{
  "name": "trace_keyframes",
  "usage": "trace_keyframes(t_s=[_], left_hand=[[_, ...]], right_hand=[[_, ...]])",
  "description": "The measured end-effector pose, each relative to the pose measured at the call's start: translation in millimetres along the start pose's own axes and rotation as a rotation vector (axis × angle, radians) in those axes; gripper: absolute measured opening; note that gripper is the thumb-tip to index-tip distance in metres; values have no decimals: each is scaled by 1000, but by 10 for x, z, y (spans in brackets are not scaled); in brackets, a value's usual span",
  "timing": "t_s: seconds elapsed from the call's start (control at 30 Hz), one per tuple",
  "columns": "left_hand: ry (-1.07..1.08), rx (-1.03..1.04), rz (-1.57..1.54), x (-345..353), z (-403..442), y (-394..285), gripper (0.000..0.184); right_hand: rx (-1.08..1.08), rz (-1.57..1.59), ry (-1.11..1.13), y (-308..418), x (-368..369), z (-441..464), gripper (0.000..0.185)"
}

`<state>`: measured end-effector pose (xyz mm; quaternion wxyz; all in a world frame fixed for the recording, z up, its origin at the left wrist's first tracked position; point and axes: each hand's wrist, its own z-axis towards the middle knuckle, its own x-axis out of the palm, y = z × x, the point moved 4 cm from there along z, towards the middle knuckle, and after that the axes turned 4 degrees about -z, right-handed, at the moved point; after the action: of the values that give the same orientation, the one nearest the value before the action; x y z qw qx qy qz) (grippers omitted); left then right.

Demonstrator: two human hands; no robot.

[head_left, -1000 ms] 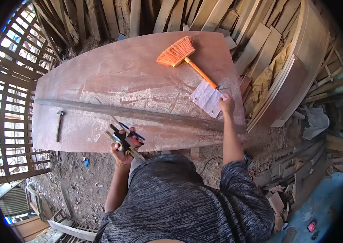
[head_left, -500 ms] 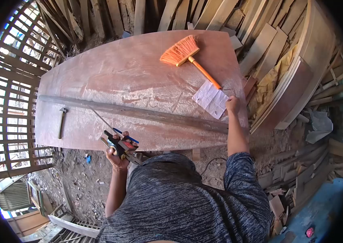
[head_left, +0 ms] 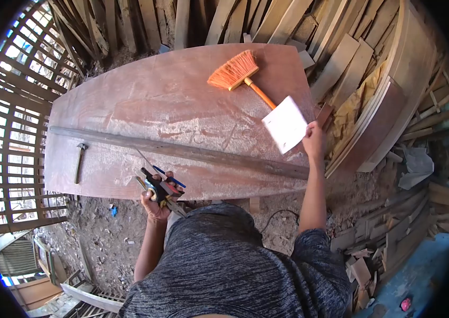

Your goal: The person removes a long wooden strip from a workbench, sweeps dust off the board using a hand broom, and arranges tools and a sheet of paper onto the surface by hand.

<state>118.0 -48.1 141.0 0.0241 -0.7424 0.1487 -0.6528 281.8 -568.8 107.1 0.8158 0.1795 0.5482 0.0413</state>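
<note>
Against lumber [head_left: 181,24] up top, head view: pinching paper [head_left: 284,126] by edge w/ R hand [head_left: 313,139], ctr-right, apparently raised off reddish panel [head_left: 145,95]; clutching tools [head_left: 168,190] w/ L hand [head_left: 154,205], lower ctr-left; lying unheld, not taken up: hammer [head_left: 79,164] & broom [head_left: 237,73].

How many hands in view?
2. The left hand grips a bundle of tools by the near edge of the reddish panel; the right hand holds a white sheet by its right side. No other hand shows.
</note>
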Motion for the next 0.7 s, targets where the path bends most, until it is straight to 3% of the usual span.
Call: trace_keyframes(t_s=[0.07,0.1,0.13,0.17,0.27,0.3,0.4,0.43,0.53,0.57,0.6,0.67,0.7], left_hand=[[-14,-5,-9,-32,12,26,50],[-21,-10,-10,-39,18,29,50],[-21,-17,1,-18,22,32,49],[-21,-22,11,8,24,40,49],[-3,-41,5,17,56,59,47],[10,-47,-5,14,59,60,47],[24,-77,-9,-31,26,57,48],[33,-84,-2,-29,28,55,49],[-83,30,34,-243,-70,33,56],[-113,31,25,-293,-101,10,57],[-136,28,12,-314,-111,2,59],[-95,2,11,-288,-147,-8,56],[-92,-14,18,-231,-196,-15,55]], right_hand=[[-3,-208,-208,559,-783,38,20],[-69,-169,-294,599,-940,51,25],[-134,-131,-382,570,-1051,59,31],[-166,-300,-284,402,-1003,93,42],[-433,-170,-485,401,-1096,47,47],[-277,-226,-273,374,-1024,16,47],[-86,-298,22,484,-939,-42,45],[-167,-96,-170,651,-1025,-60,39],[-35,-245,79,864,-1000,-37,34],[17,28,71,970,-1029,-41,30],[3,115,-111,961,-981,-25,28],[-71,-148,64,978,-896,-3,19],[-48,17,72,936,-860,-14,17]])
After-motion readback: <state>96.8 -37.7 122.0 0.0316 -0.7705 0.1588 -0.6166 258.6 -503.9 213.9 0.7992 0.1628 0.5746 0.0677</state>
